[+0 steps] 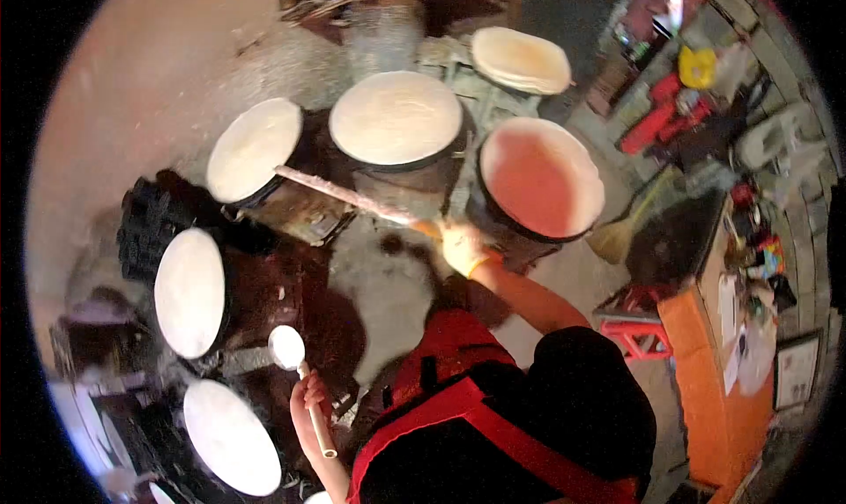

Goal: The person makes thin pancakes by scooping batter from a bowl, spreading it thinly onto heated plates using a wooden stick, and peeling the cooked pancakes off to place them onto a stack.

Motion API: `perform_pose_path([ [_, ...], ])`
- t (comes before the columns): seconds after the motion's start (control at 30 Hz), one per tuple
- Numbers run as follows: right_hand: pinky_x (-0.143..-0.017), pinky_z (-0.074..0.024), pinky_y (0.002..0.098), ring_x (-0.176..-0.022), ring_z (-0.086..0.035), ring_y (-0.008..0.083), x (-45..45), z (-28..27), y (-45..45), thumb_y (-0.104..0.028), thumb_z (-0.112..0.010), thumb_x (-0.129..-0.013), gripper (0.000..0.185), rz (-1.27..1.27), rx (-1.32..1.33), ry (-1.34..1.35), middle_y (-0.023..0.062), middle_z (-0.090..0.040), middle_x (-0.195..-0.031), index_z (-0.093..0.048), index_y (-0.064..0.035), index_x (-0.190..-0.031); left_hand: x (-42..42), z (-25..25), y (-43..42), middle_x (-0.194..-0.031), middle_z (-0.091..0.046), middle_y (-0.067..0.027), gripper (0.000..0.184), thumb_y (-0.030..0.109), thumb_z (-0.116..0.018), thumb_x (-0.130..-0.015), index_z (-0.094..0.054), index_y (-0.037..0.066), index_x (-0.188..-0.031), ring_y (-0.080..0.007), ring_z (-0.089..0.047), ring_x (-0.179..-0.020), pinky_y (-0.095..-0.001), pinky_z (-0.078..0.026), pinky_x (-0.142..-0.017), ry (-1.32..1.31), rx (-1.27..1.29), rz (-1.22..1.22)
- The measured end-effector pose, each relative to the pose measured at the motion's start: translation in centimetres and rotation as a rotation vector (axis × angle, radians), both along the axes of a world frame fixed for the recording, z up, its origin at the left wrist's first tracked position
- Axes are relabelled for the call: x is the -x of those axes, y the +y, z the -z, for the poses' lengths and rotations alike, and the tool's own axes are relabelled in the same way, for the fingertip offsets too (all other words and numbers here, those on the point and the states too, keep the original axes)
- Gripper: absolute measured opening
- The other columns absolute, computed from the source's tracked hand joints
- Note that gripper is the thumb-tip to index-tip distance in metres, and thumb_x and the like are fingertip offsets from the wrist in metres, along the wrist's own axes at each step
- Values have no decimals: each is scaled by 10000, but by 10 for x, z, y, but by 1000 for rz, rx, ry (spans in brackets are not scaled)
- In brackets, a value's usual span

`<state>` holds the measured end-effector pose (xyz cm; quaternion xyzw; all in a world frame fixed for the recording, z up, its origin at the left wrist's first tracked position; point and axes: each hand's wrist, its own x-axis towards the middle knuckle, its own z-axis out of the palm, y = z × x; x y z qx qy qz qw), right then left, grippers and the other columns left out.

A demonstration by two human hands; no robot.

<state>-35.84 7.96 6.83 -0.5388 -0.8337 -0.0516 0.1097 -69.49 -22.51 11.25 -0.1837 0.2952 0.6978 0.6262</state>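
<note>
My right hand [464, 248], in a pale glove with an orange cuff, is closed around the near end of a long wooden stick [357, 200]. The stick's far tip meets the near edge of a griddle with a pale flatbread [254, 151]. Lower left, my left hand [313, 389] grips the bamboo-like handle of a ladle [286, 347] with a round white bowl. Two more white rounds, one flatbread [190, 292] and a lower one [232, 438], lie beside the ladle. Another flatbread [397, 116] covers the back griddle. Right of my right hand, a griddle's pale round has a reddish middle [533, 182].
Several pale flatbreads lie stacked [522, 61] at the back. Dark lumpy fuel-like blocks [145, 226] sit at the left wall. To the right stand a red stool [636, 338], a broom [617, 235] and an orange-sided table [705, 381] with clutter on it.
</note>
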Motion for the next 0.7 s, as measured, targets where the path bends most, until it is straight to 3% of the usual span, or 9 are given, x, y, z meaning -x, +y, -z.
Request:
perform_pose_path([
  [0.03, -620, -501, 396, -748, -615, 323, -3, -38, -2, -293, -567, -816, 497, 29, -57, 4, 173, -576, -1039, -466, -51, -1238, 17, -3, 3, -662, -435, -75, 196, 50, -404, -899, -454, -99, -1016, -115, -364, -487, -222, -356, -412, -130, -159, 49],
  [0.17, -716, -485, 427, -844, -588, 346, -34, -105, -68, -300, -602, -794, 457, 168, -100, 51, 167, -555, -1056, -504, -43, -1159, 7, -74, 24, -671, -438, -72, 215, 32, -414, -884, -462, -122, -1026, -113, -381, -513, -214, -364, -417, -554, -193, 171],
  [0.27, -721, -501, 419, -926, -584, 285, -46, -102, -105, -318, -662, -737, 494, 203, -155, 21, 87, -538, -1104, -501, -72, -1135, 12, -91, 27, -662, -421, -63, 205, 28, -408, -882, -467, -119, -1012, -112, -380, -520, -210, -362, -418, -492, -180, 251],
  [0.3, -742, -494, 421, -922, -584, 295, -44, -121, -126, -319, -651, -747, 453, 202, -73, 56, 90, -552, -1100, -524, -83, -1111, 9, -100, 31, -649, -406, -55, 179, 23, -409, -878, -465, -103, -992, -116, -372, -514, -207, -355, -416, -487, -215, 287],
  [0.37, -727, -491, 428, -926, -585, 296, -55, -90, -147, -315, -639, -756, 405, 167, -98, -22, 95, -576, -1063, -556, -83, -1077, 8, -111, 31, -642, -396, -50, 156, 18, -407, -878, -458, -90, -978, -115, -366, -511, -207, -347, -412, -570, -201, 328],
  [0.43, -691, -485, 423, -881, -600, 295, -46, -117, -176, -291, -616, -772, 312, 131, -37, 130, 108, -619, -949, -607, -76, -999, 13, -116, 26, -655, -392, -48, 129, 11, -400, -884, -438, -66, -981, -112, -370, -531, -208, -340, -422, -632, -206, 367],
  [0.53, -665, -479, 414, -825, -614, 293, -46, -169, -193, -265, -602, -775, 300, 201, 227, 160, 121, -628, -916, -620, -68, -1001, 3, -147, 19, -679, -396, -49, 132, 16, -397, -894, -432, -57, -998, -108, -381, -562, -213, -346, -446, -609, -157, 336],
  [0.63, -638, -465, 409, -745, -604, 290, -50, -203, -195, -226, -583, -795, 211, 253, 96, 176, 130, -604, -836, -601, -75, -941, 5, -148, 25, -691, -396, -38, 126, 26, -403, -901, -432, -48, -999, -108, -381, -570, -217, -352, -464, -542, -172, 396],
  [0.7, -624, -457, 411, -727, -591, 285, -60, -187, -186, -197, -571, -806, 160, 227, 238, 577, 129, -587, -791, -586, -78, -912, 1, -155, 32, -688, -396, -33, 126, 26, -411, -901, -433, -49, -1000, -105, -374, -552, -213, -346, -450, -440, -172, 424],
])
